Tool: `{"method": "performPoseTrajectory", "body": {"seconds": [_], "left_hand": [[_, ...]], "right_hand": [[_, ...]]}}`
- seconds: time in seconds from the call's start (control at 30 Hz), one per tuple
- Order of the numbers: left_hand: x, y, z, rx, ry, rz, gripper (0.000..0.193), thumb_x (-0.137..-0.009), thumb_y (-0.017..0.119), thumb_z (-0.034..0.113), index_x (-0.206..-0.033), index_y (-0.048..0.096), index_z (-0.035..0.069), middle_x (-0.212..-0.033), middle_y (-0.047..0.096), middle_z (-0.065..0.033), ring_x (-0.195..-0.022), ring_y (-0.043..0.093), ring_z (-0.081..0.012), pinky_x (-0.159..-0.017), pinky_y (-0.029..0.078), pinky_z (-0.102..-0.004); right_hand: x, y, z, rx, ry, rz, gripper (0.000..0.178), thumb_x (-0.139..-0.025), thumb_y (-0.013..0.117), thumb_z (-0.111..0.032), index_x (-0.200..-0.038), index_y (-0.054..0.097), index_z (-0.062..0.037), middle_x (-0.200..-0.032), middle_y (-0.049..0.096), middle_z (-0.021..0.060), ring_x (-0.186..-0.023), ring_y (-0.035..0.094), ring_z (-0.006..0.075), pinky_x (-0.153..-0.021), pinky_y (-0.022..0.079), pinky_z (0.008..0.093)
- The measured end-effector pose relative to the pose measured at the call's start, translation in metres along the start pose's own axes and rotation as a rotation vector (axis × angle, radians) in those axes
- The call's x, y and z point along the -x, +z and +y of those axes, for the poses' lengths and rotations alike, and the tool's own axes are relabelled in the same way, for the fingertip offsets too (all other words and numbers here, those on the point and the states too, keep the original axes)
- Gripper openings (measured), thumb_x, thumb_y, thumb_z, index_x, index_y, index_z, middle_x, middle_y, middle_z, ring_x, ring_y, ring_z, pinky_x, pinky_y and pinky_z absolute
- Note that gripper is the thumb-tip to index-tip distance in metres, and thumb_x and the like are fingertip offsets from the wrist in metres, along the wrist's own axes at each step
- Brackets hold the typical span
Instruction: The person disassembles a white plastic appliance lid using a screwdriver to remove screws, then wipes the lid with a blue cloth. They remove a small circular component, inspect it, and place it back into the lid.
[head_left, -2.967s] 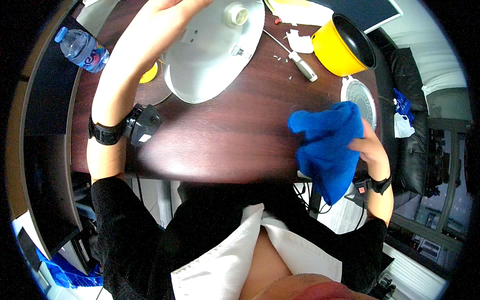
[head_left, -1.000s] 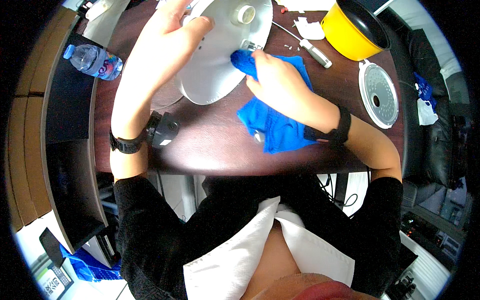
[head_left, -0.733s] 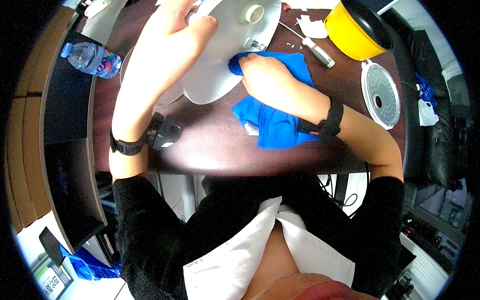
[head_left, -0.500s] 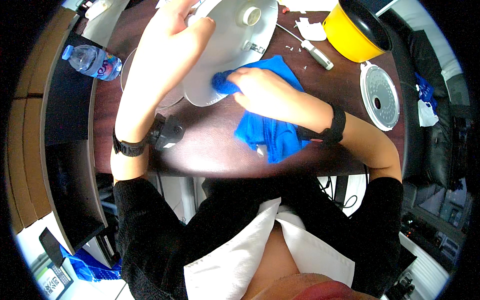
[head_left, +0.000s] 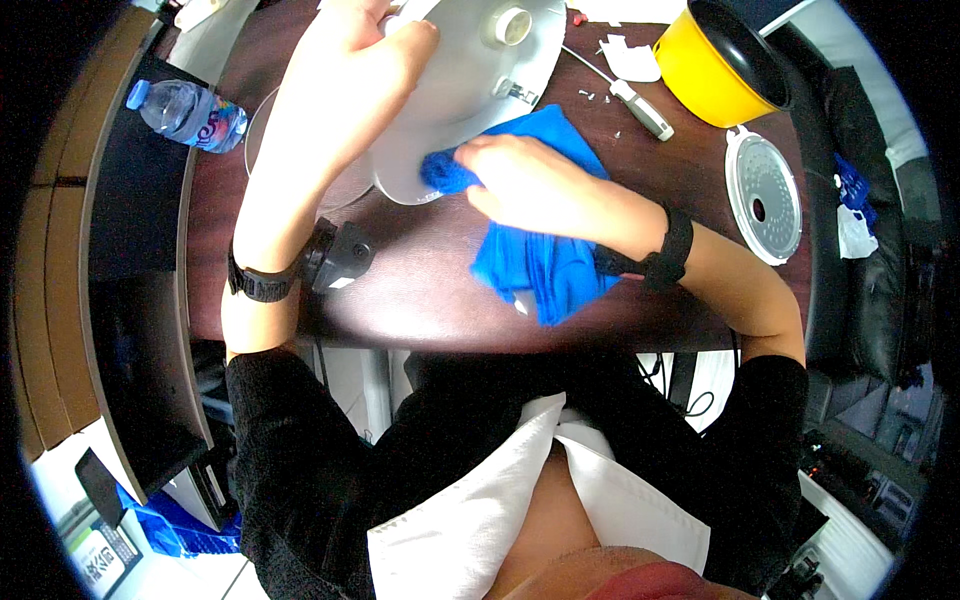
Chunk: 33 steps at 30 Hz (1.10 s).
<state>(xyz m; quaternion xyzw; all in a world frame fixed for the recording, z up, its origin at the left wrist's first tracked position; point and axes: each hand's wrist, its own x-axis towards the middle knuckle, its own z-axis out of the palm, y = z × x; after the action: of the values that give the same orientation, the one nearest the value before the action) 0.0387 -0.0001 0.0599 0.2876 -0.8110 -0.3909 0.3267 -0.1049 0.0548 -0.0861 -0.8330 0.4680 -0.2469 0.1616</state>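
A large pale, curved shell (head_left: pixel 450 85), with a round white fitting on its inner face, is tilted up over the dark table. My left hand (head_left: pixel 375 60) is closed on its far left edge; the fingertips are partly cut off by the frame. Bunched in my right hand (head_left: pixel 515 180) is a blue cloth (head_left: pixel 545 280), pressed against the shell's near lower part. The rest of this cloth hangs down and spreads over the tabletop under my right wrist.
Right of the shell lie a grey-handled screwdriver (head_left: pixel 640 108), several small screws and a white piece (head_left: pixel 630 60). A yellow pot (head_left: pixel 700 75) and a perforated grey lid-like disc (head_left: pixel 765 190) are at the right. A water bottle (head_left: pixel 195 115) lies left; a black device (head_left: pixel 342 258) sits by my left wrist.
The shell has shifted slightly right in view, with my left hand still on it. My right hand has moved very little and keeps the cloth against the shell.
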Motion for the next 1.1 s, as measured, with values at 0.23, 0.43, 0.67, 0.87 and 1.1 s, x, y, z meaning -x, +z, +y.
{"method": "performPoseTrajectory", "body": {"seconds": [0.23, 0.43, 0.67, 0.87, 1.1], "left_hand": [[-0.003, -0.007, -0.03, 0.001, 0.159, -0.013, 0.053, -0.069, 0.039, 0.002, -0.12, 0.049, -0.006, -0.113, 0.057, -0.0207, -0.106, 0.054, -0.0255, -0.095, 0.04, -0.0324], [0.003, 0.001, 0.0, 0.0, -0.01, -0.004, 0.052, -0.07, 0.041, 0.001, -0.121, 0.047, -0.006, -0.113, 0.057, -0.0205, -0.107, 0.053, -0.025, -0.096, 0.038, -0.032], [0.003, 0.005, -0.032, -0.046, 0.18, 0.056, 0.048, -0.072, 0.043, 0.003, -0.119, 0.048, -0.006, -0.11, 0.058, -0.0209, -0.104, 0.055, -0.0255, -0.096, 0.038, -0.0319], [0.009, 0.003, -0.011, -0.03, 0.127, 0.039, 0.047, -0.073, 0.042, 0.003, -0.119, 0.048, -0.006, -0.109, 0.058, -0.0209, -0.104, 0.054, -0.0254, -0.095, 0.038, -0.0316], [0.005, -0.002, -0.017, 0.074, 0.066, 0.004, 0.048, -0.074, 0.043, 0.0, -0.122, 0.047, -0.006, -0.113, 0.056, -0.0207, -0.106, 0.053, -0.0234, -0.094, 0.04, -0.0301]], "right_hand": [[0.009, -0.023, -0.001, 0.087, 0.16, 0.185, 0.018, -0.075, 0.055, -0.011, -0.077, 0.053, 0.0066, -0.08, 0.058, 0.0245, -0.073, 0.06, 0.0394, -0.067, 0.05, 0.0438], [0.003, -0.012, 0.002, 0.364, 0.223, 0.117, 0.014, -0.071, 0.056, -0.01, -0.069, 0.056, 0.0043, -0.072, 0.059, 0.0209, -0.063, 0.061, 0.0372, -0.057, 0.052, 0.0408], [-0.018, 0.012, -0.021, -0.225, 0.125, -0.016, 0.019, -0.076, 0.054, -0.013, -0.079, 0.058, 0.0053, -0.073, 0.059, 0.0232, -0.069, 0.061, 0.0339, -0.065, 0.049, 0.0407], [-0.029, -0.021, -0.042, -0.854, 0.235, -0.118, 0.023, -0.084, 0.057, -0.019, -0.096, 0.058, 0.0012, -0.075, 0.059, 0.0033, -0.067, 0.054, 0.0088, -0.061, 0.046, 0.026], [-0.004, -0.06, -0.041, -1.274, 0.347, -0.035, 0.039, -0.087, 0.058, -0.023, -0.116, 0.051, 0.0008, -0.097, 0.061, 0.004, -0.082, 0.058, 0.0092, -0.074, 0.048, 0.0244]]}}
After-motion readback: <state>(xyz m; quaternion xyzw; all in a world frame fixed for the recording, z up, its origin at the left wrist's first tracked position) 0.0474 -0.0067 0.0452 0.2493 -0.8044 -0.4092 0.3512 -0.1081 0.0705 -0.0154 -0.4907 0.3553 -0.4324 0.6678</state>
